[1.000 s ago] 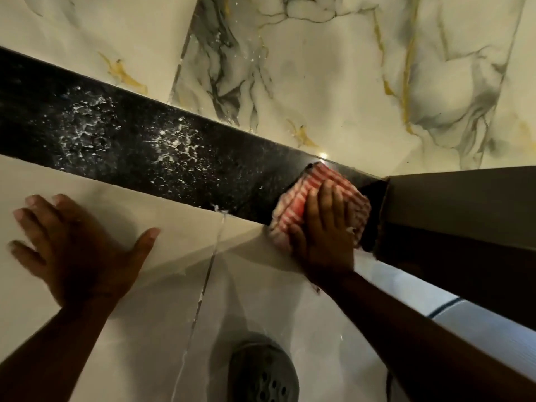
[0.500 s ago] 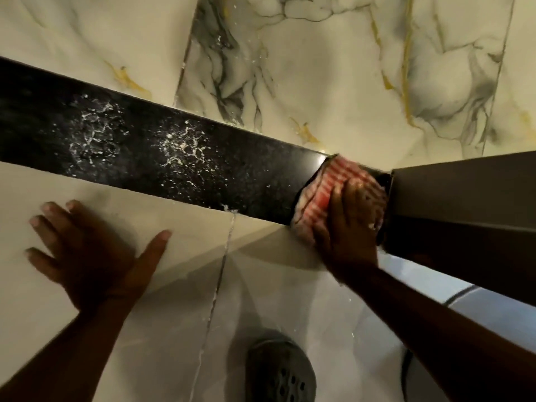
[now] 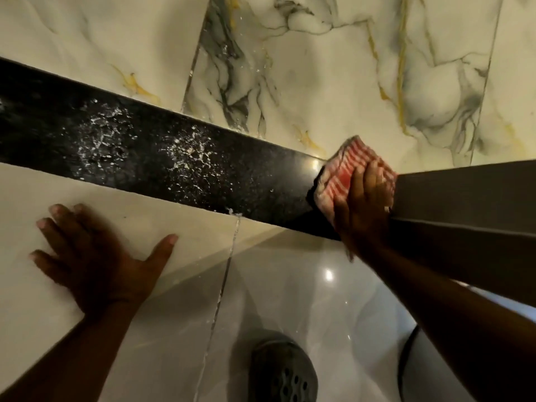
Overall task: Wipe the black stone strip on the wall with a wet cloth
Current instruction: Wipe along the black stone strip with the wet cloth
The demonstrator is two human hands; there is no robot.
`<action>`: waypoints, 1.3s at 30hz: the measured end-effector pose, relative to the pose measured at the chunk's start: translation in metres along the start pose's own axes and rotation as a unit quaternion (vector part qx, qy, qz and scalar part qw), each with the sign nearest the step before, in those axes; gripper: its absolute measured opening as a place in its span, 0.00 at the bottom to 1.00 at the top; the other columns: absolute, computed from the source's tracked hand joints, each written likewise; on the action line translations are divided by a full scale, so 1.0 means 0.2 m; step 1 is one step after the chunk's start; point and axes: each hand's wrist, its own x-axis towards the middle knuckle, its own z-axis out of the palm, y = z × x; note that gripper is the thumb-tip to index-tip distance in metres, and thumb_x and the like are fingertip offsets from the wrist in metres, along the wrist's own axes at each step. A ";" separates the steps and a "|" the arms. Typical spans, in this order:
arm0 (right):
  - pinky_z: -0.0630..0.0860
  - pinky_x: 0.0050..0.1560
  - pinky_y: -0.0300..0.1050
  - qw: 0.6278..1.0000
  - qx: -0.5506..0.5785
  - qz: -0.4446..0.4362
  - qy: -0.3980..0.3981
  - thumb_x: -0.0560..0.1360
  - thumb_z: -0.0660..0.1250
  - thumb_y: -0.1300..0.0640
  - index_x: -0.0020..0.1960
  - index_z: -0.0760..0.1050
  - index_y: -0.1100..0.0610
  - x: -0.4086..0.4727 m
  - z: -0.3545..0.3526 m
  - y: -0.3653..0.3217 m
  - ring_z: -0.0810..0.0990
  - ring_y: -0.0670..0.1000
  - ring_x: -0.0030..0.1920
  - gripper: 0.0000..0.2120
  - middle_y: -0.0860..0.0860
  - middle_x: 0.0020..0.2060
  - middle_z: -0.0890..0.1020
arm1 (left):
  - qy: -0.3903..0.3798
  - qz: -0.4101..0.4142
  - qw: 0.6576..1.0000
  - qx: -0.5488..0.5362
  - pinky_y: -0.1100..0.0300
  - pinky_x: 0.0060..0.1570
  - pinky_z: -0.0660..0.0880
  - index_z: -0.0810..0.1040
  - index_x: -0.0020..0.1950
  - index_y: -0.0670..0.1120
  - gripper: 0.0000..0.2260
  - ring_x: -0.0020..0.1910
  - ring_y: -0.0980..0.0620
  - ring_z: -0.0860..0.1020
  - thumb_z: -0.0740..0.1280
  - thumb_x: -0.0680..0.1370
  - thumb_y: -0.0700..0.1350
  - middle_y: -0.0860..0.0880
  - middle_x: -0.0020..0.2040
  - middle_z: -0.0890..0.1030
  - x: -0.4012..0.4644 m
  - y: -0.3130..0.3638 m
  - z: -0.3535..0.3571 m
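The black stone strip [image 3: 150, 158] runs across the tiled wall from the left edge down to the right, with white crusty spots on its left and middle parts. My right hand [image 3: 362, 210] presses a red-and-white checked cloth [image 3: 340, 172] flat against the strip's right end, next to a dark brown panel. The cloth's upper edge sticks out above my fingers onto the marble tile. My left hand [image 3: 95, 256] lies flat with fingers spread on the cream tile below the strip, holding nothing.
A dark brown panel [image 3: 470, 204] juts in from the right and ends the strip. Marble tiles with grey and gold veins [image 3: 319, 68] cover the wall above. A grey perforated shoe [image 3: 282, 372] shows on the glossy floor below.
My right hand has slid the cloth right and upward along the strip until it meets the brown panel. My left hand stays braced on the cream tile.
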 end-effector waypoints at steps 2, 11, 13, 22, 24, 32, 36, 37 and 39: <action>0.45 0.77 0.64 0.996 0.012 -0.062 -0.058 0.84 0.46 0.42 0.79 0.53 0.65 -0.17 0.01 -0.04 0.50 0.68 0.78 0.33 0.66 0.78 0.52 | 0.001 0.008 1.000 -0.030 0.26 0.75 0.44 0.43 0.83 0.42 0.58 0.82 0.32 0.45 0.57 0.66 0.78 0.35 0.83 0.45 -0.01 0.04 -0.06; 0.48 0.77 0.62 0.989 0.020 -0.135 -0.051 0.81 0.47 0.41 0.78 0.59 0.61 0.11 0.06 -0.55 0.55 0.62 0.78 0.32 0.63 0.78 0.59 | -0.007 0.005 1.000 0.005 0.28 0.75 0.44 0.47 0.83 0.39 0.60 0.82 0.32 0.45 0.58 0.66 0.79 0.34 0.83 0.47 -0.01 0.06 -0.09; 0.49 0.77 0.65 0.990 0.020 -0.115 -0.074 0.82 0.43 0.40 0.80 0.53 0.60 0.21 0.04 -0.44 0.51 0.62 0.79 0.33 0.61 0.79 0.54 | -0.008 0.011 1.000 0.003 0.27 0.75 0.45 0.48 0.83 0.38 0.60 0.82 0.32 0.46 0.56 0.66 0.80 0.33 0.83 0.48 -0.01 0.05 -0.11; 0.50 0.75 0.69 0.970 0.001 -0.220 -0.104 0.83 0.43 0.39 0.79 0.56 0.61 -0.32 0.07 -0.55 0.52 0.63 0.79 0.33 0.62 0.78 0.55 | 0.029 -0.055 0.998 -0.006 0.26 0.74 0.43 0.49 0.81 0.34 0.61 0.82 0.32 0.46 0.59 0.66 0.79 0.29 0.82 0.48 0.07 -0.23 -0.15; 0.45 0.77 0.64 0.965 0.017 -0.246 -0.086 0.83 0.44 0.40 0.80 0.54 0.58 -0.21 0.10 -0.76 0.49 0.59 0.80 0.32 0.59 0.79 0.54 | 0.025 -0.056 0.998 0.006 0.27 0.75 0.44 0.49 0.81 0.34 0.61 0.82 0.32 0.46 0.59 0.66 0.79 0.30 0.82 0.49 0.07 -0.23 -0.16; 0.48 0.78 0.63 0.993 0.006 -0.091 -0.075 0.82 0.40 0.38 0.80 0.48 0.60 0.20 0.05 -0.66 0.45 0.58 0.80 0.35 0.60 0.80 0.48 | 0.021 -0.053 0.998 0.009 0.26 0.74 0.47 0.51 0.80 0.34 0.60 0.82 0.32 0.49 0.58 0.66 0.80 0.31 0.82 0.51 0.08 -0.23 -0.15; 0.51 0.75 0.67 0.982 0.010 -0.153 -0.108 0.83 0.46 0.41 0.79 0.53 0.64 -0.13 0.05 -0.69 0.49 0.63 0.79 0.34 0.64 0.78 0.54 | 0.023 -0.054 0.998 0.004 0.27 0.75 0.46 0.50 0.81 0.34 0.60 0.82 0.32 0.48 0.57 0.67 0.80 0.31 0.82 0.51 0.08 -0.23 -0.16; 0.52 0.75 0.68 0.976 0.008 -0.180 -0.120 0.82 0.47 0.41 0.78 0.55 0.64 -0.22 0.07 -0.77 0.51 0.64 0.79 0.34 0.65 0.77 0.56 | 0.024 -0.054 0.998 0.004 0.27 0.75 0.46 0.50 0.81 0.35 0.60 0.82 0.32 0.48 0.57 0.67 0.80 0.31 0.82 0.51 0.07 -0.23 -0.16; 0.50 0.76 0.67 0.968 0.018 -0.214 -0.131 0.82 0.46 0.40 0.79 0.54 0.61 -0.28 0.08 -0.96 0.52 0.63 0.79 0.33 0.63 0.78 0.56 | 0.022 -0.052 0.998 0.003 0.27 0.75 0.45 0.50 0.81 0.35 0.60 0.82 0.32 0.48 0.56 0.67 0.80 0.31 0.82 0.50 0.07 -0.24 -0.16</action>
